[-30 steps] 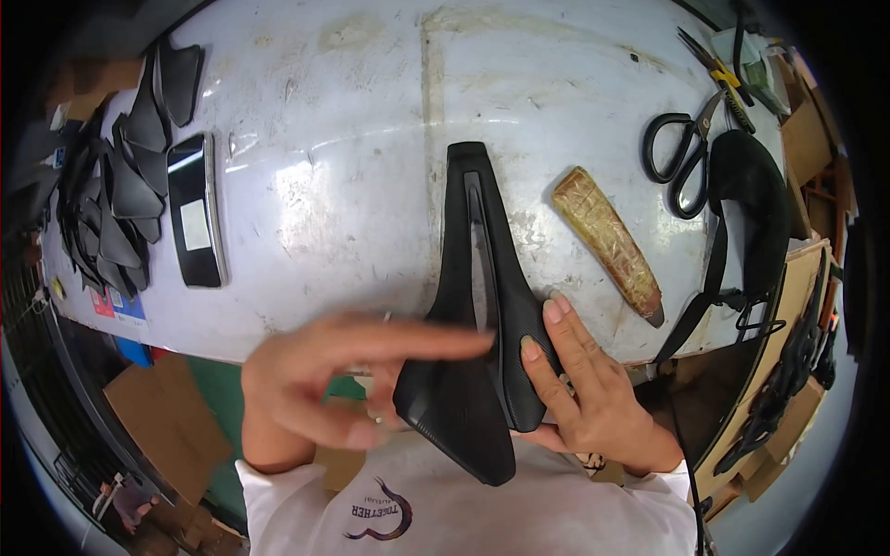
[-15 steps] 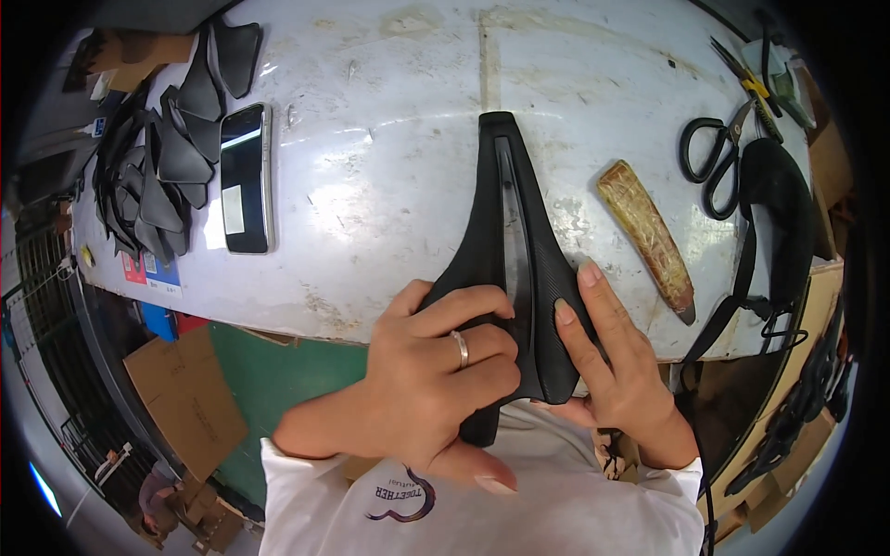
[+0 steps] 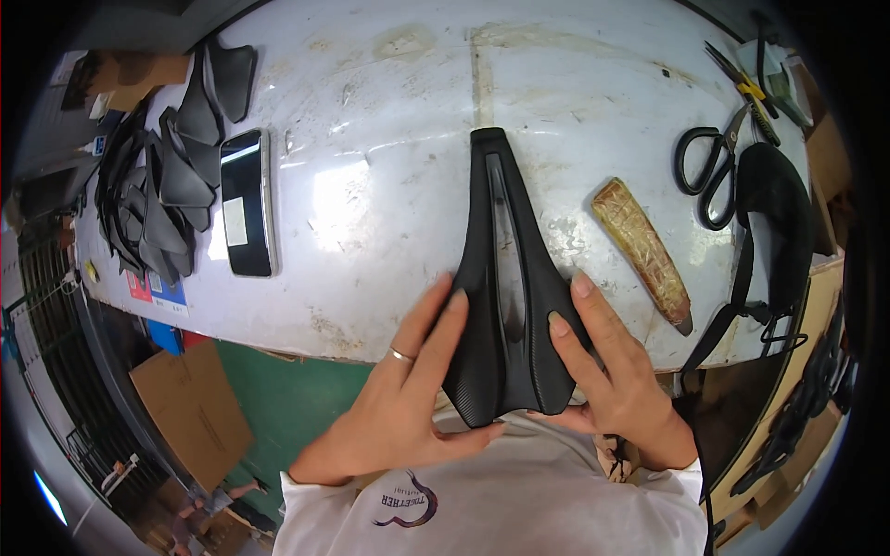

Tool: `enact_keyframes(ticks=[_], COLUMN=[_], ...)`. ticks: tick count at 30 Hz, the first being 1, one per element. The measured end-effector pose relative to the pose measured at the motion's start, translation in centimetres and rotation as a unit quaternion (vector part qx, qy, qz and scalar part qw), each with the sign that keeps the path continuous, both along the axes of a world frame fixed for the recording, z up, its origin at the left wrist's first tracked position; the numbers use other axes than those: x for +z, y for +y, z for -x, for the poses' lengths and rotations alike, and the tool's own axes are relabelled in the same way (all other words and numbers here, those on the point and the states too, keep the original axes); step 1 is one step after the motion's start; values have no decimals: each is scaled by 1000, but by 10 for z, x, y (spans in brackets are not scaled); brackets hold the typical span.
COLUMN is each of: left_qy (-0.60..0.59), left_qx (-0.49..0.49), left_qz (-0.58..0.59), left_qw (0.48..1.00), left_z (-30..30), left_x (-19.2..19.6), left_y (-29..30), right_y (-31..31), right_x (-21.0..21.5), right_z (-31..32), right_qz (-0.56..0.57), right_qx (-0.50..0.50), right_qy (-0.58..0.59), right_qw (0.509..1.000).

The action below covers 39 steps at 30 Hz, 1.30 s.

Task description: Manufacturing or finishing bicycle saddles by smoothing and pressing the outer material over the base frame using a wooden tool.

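A black bicycle saddle with a long central slot lies over the table's near edge, its narrow nose pointing away from me. My left hand grips the left side of its wide rear, fingers on top and thumb at the back edge. On the opposite side my right hand holds the rear in the same way, its thumb partly hidden below the saddle. Right of the saddle lies a tool wrapped in brown tape with a dark tip.
Black-handled scissors, a yellow-handled tool and a black strapped piece lie at the right. On the left are a phone and a pile of dark grey cut pieces. A cardboard box stands below the table.
My left hand has moved from over the saddle's middle to its left side. A black part jutting out behind the saddle no longer shows. My right hand keeps its hold.
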<state>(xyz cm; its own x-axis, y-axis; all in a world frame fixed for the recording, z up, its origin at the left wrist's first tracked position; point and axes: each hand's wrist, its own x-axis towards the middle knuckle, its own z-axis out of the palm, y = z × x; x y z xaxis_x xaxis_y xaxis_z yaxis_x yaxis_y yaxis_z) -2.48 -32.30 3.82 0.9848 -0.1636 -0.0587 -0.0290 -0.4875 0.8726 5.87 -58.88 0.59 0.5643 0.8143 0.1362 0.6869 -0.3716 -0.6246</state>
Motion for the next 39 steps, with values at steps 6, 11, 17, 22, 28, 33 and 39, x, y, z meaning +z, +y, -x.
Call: enact_keyframes(ticks=[6,11,17,22,28,33,39], left_qy=[-33,-101,-91,-126,261,311,288], left_qx=[12,-52,-86,-18,242,156,166], left_qz=[-44,-148,-198,-107,400,374,464], left_qw=[998,982,972,986,845,860,821], left_z=[12,8,4,-2,-11,-11,-5], left_x=[-23,-29,-27,-43,-15,-15,-6], left_y=[-7,-4,-1,2,14,13,-3], right_y=[0,0,5,8,-13,-21,-24], right_x=[-1,-1,3,-5,-5,5,11], right_z=[0,1,2,6,24,39,41], right_qz=[2,14,31,-5,-98,-120,-106], right_qx=[7,8,2,-34,-1,30,20], right_qy=[-1,-23,-25,-43,-26,-49,-60], right_qw=[1000,1000,999,998,995,991,992])
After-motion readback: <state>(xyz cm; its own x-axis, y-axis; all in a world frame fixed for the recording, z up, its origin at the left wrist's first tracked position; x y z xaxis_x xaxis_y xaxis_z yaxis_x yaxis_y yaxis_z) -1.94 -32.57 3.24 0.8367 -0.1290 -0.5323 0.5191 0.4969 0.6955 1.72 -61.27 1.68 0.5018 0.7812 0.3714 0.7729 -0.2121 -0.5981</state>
